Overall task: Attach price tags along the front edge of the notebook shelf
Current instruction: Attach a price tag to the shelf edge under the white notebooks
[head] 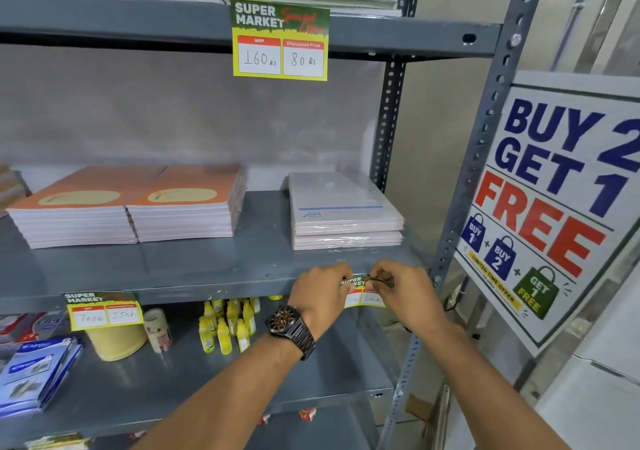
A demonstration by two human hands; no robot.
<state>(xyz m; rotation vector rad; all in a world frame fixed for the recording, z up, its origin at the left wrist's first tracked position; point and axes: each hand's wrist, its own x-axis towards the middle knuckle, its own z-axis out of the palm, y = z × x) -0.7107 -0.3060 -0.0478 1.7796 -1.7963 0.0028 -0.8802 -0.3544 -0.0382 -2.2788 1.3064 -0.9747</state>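
A green and yellow price tag (364, 293) sits against the front edge of the grey notebook shelf (214, 285), below a wrapped stack of white notebooks (343, 210). My left hand (320, 295), with a dark watch on the wrist, pinches the tag's left side. My right hand (405, 292) pinches its top right corner. Both hands cover part of the tag. Another tag (104, 310) hangs on the same edge at the left, under two orange notebook stacks (128, 203). A third tag (280, 40) hangs from the shelf above.
A perforated steel upright (485, 158) stands just right of my hands. A "Buy 2 Get 1 Free" poster (550, 207) leans beside it. The lower shelf holds yellow glue bottles (228, 325), tape rolls (117, 340) and blue packets (34, 370).
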